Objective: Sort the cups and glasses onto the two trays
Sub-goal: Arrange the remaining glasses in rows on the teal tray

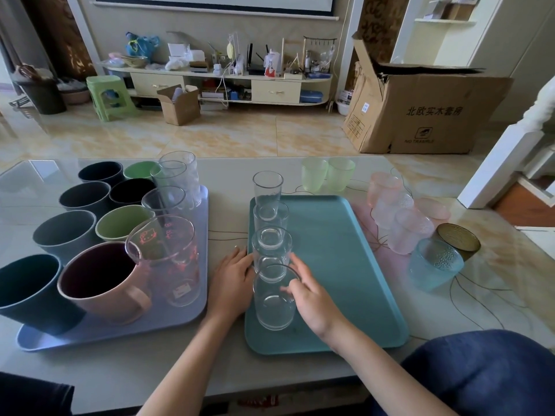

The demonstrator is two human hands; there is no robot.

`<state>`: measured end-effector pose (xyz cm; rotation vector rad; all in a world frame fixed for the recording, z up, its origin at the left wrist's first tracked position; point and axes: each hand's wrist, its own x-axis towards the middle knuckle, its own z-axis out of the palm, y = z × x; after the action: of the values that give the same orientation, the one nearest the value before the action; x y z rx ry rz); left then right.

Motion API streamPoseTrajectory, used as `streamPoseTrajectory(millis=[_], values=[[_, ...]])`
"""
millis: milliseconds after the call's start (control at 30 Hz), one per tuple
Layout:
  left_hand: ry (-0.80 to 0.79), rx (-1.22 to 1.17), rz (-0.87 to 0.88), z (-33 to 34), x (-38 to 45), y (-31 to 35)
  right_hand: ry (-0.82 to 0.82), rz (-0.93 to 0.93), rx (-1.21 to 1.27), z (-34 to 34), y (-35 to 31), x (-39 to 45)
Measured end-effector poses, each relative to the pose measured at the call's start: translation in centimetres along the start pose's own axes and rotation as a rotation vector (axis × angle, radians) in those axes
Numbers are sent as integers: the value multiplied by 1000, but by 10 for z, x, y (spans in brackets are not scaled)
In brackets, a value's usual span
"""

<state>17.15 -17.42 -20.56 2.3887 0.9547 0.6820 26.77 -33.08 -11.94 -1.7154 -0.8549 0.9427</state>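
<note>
Glasses are being lined up in a row of four clear, smooth cylinders along the left edge of the teal tray [345, 265], running away from the hands. The nearest clear glass [274, 298] is being gripped by the right hand [312, 301], whose fingers are curled around its right side, while the left hand [232, 280] is being held open against the tray's edge just left of the row. Left of the left hand, the lilac tray [192, 310] is being crowded with eight opaque matte cups, a printed glass mug [168, 256] and clear tumblers whose number is hard to make out because they overlap. Beyond the right hand, two frosted green cups [329, 174] are standing off the tray; further right, pink and clear pebbled glasses are overlapping, with one blue glass [435, 265] and one amber glass [458, 240].
</note>
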Motion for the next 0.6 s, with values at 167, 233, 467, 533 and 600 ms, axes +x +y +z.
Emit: streamPoseTrajectory(millis=[167,233,467,533,600], values=[[2,22,4,0,0,1,5,-4,5,1,-3,-2],[6,22,6,0,-1,2,-11,19,-25,-2,-5,-1],[6,-20,72,0,1,-1,626,-237,-419,-79,-12,7],[1,-13,72,1,2,-4,848,-237,-668,-109,-6,6],[-6,-9,69,1,2,-6,977,-134,-837,-128,0,1]])
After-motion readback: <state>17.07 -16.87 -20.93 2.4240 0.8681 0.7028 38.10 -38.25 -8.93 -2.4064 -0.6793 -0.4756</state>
